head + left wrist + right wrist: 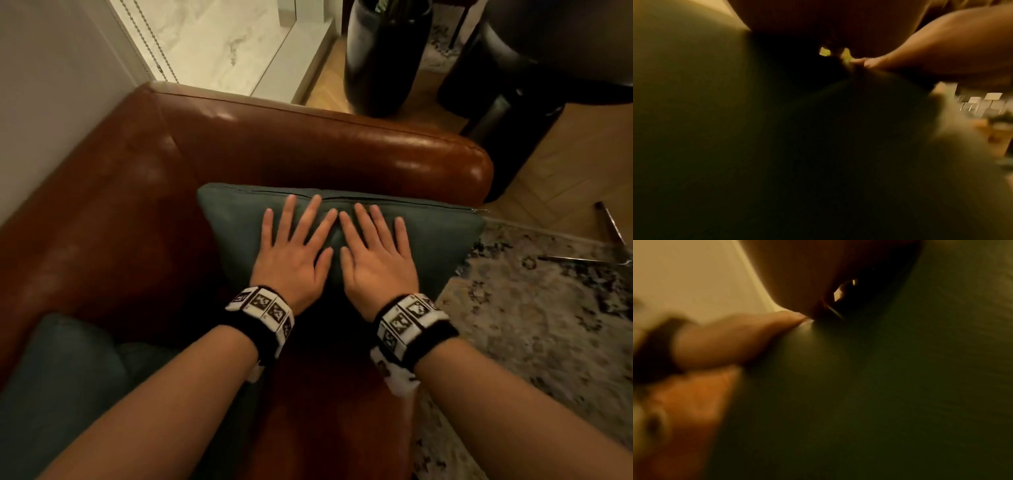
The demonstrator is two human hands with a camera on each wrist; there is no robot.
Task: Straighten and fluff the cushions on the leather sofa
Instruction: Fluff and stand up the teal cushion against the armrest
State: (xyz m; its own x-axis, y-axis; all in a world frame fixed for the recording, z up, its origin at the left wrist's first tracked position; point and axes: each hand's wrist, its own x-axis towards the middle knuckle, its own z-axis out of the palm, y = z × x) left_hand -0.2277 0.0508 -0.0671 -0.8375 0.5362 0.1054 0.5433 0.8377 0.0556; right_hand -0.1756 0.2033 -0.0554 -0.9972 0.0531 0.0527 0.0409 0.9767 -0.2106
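A dark teal cushion (442,240) leans against the right armrest of the brown leather sofa (144,192). Both of my hands lie flat on its face, side by side, fingers straight and spread. My left hand (294,246) presses left of centre and my right hand (375,250) right of centre, index fingertips almost meeting near the zipped top edge. The fabric dimples between them. A second teal cushion (65,377) lies on the seat at lower left. Both wrist views are dark and blurred, showing teal fabric (900,386) and the opposite hand.
A tall black vase (383,54) and a dark round stool or table base (507,102) stand on the wooden floor beyond the armrest. A patterned rug (534,325) lies to the right, with thin metal legs (613,229) on it. A wall runs along the left.
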